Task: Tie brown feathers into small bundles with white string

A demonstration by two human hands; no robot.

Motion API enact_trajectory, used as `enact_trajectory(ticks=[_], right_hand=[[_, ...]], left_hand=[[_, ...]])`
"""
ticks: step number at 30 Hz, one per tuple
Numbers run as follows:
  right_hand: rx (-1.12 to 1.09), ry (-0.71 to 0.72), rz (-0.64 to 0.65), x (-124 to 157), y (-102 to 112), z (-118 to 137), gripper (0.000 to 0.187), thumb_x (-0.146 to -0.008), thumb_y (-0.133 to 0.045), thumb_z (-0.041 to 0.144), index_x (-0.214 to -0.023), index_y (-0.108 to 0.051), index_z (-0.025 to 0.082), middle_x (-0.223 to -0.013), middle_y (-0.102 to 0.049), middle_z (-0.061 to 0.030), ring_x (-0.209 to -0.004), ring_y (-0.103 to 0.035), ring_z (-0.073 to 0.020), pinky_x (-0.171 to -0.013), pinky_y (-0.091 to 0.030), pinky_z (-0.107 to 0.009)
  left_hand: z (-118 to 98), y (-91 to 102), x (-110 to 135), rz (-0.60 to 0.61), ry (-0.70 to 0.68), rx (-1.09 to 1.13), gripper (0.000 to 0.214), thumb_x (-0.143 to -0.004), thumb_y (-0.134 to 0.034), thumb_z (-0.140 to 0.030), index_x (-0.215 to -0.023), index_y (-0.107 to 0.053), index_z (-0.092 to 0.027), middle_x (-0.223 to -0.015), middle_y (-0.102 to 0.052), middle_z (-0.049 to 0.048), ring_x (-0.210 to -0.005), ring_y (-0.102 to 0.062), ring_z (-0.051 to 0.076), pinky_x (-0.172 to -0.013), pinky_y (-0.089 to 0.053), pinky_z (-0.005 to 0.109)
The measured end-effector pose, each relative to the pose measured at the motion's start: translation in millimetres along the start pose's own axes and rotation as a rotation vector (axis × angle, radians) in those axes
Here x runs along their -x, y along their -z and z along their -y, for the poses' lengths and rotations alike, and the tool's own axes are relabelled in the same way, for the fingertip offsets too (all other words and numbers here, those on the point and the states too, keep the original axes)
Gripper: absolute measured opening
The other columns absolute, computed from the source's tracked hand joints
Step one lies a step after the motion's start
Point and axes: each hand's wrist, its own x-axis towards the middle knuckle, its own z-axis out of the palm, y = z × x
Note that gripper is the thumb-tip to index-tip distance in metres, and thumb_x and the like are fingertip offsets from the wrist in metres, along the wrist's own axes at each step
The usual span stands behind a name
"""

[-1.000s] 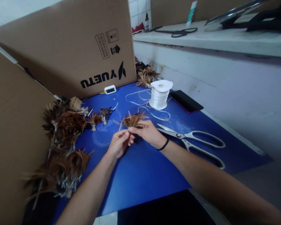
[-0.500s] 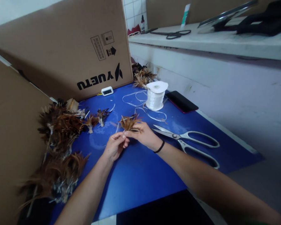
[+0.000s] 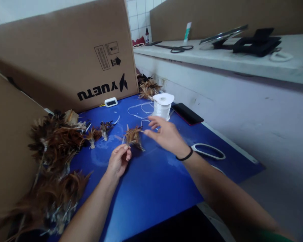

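A left hand [image 3: 119, 160] pinches, thumb against fingers, at the near left edge of a small bunch of brown feathers [image 3: 133, 137]. The right hand [image 3: 168, 134], wearing a black wristband [image 3: 184, 154], is apart from the bunch, its fingers parted just before a white spool of ribbon [image 3: 162, 109]. A black slab-shaped phone [image 3: 188, 113] lies right of the spool on the blue tabletop [image 3: 141, 201]. Nearer, a pale-handled pair of scissors [image 3: 224, 155] is partly hidden by the right arm. Brown feather heaps [image 3: 63, 141] crowd the left side; a brown cardboard box [image 3: 65, 50] stands at the far left.
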Motion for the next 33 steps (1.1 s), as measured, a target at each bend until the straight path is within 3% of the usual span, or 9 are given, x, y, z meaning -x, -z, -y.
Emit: enact_trajectory(ticks=[2,4,7,9,13,23,33], right_hand=[[0.187,0.000,-0.246,-14,19,-12,0.051,-0.069,-0.068,0.029,-0.117,-0.054,0.015,-0.099,-0.062,-0.0119,-0.088,-0.058,-0.0230,-0.078,-0.047,-0.039],[0.350,-0.099,-0.318,-31,33,-29,0.053,-0.066,-0.069,0.030,-0.114,-0.054,0.014,-0.102,-0.061,-0.0136,-0.092,-0.058,-0.0268,-0.083,-0.045,-0.045],[0.411,-0.323,-0.218,-53,39,-56,0.064,-0.058,-0.073,0.036,-0.113,-0.053,0.010,-0.107,-0.059,-0.0187,-0.097,-0.058,-0.0319,-0.083,-0.044,-0.048],[0.339,-0.396,-0.140,-65,33,-70,0.078,-0.054,-0.075,0.039,-0.120,-0.045,0.009,-0.112,-0.057,-0.0207,-0.101,-0.057,-0.0329,-0.085,-0.044,-0.047],[0.244,-0.326,-0.178,-78,19,-82,0.089,-0.050,-0.077,0.037,-0.125,-0.035,0.013,-0.122,-0.053,-0.0193,-0.112,-0.052,-0.0317,-0.091,-0.041,-0.043],[0.342,-0.337,-0.276,-106,22,-87,0.077,-0.050,-0.076,0.034,-0.117,-0.043,0.013,-0.113,-0.059,-0.0159,-0.107,-0.055,-0.0314,-0.090,-0.043,-0.041],[0.341,-0.344,-0.228,-150,15,-87,0.082,-0.051,-0.077,0.031,-0.121,-0.041,0.010,-0.114,-0.056,-0.0158,-0.106,-0.054,-0.0287,-0.088,-0.043,-0.039]], left_hand=[[0,0.2,-1,0.011,0.005,0.014,0.015,-0.067,-0.071,-0.024,-0.069,-0.062,-0.012,-0.051,-0.053,-0.0020,-0.043,-0.043,0.004,-0.045,-0.030,0.017],[0,-0.2,-3,0.024,0.010,0.021,0.016,-0.067,-0.071,-0.024,-0.069,-0.061,-0.012,-0.052,-0.053,-0.0017,-0.043,-0.043,0.004,-0.045,-0.030,0.017],[0,-1.0,-4,0.035,0.015,0.024,0.016,-0.067,-0.071,-0.024,-0.070,-0.062,-0.011,-0.052,-0.053,-0.0015,-0.044,-0.043,0.004,-0.045,-0.030,0.017],[1,-1.3,-4,0.038,0.015,0.026,0.016,-0.067,-0.071,-0.024,-0.070,-0.062,-0.011,-0.052,-0.053,-0.0014,-0.044,-0.044,0.004,-0.044,-0.030,0.017],[1,-1.2,-3,0.037,0.016,0.026,0.017,-0.067,-0.072,-0.025,-0.070,-0.062,-0.011,-0.051,-0.053,-0.0014,-0.044,-0.044,0.004,-0.044,-0.031,0.017],[2,-1.8,-4,0.033,0.028,0.034,0.016,-0.066,-0.072,-0.024,-0.070,-0.063,-0.011,-0.053,-0.055,-0.0009,-0.044,-0.045,0.005,-0.044,-0.033,0.018],[2,-1.2,-4,0.041,0.043,0.050,0.014,-0.068,-0.072,-0.023,-0.071,-0.065,-0.012,-0.053,-0.057,-0.0002,-0.044,-0.046,0.005,-0.043,-0.033,0.017]])
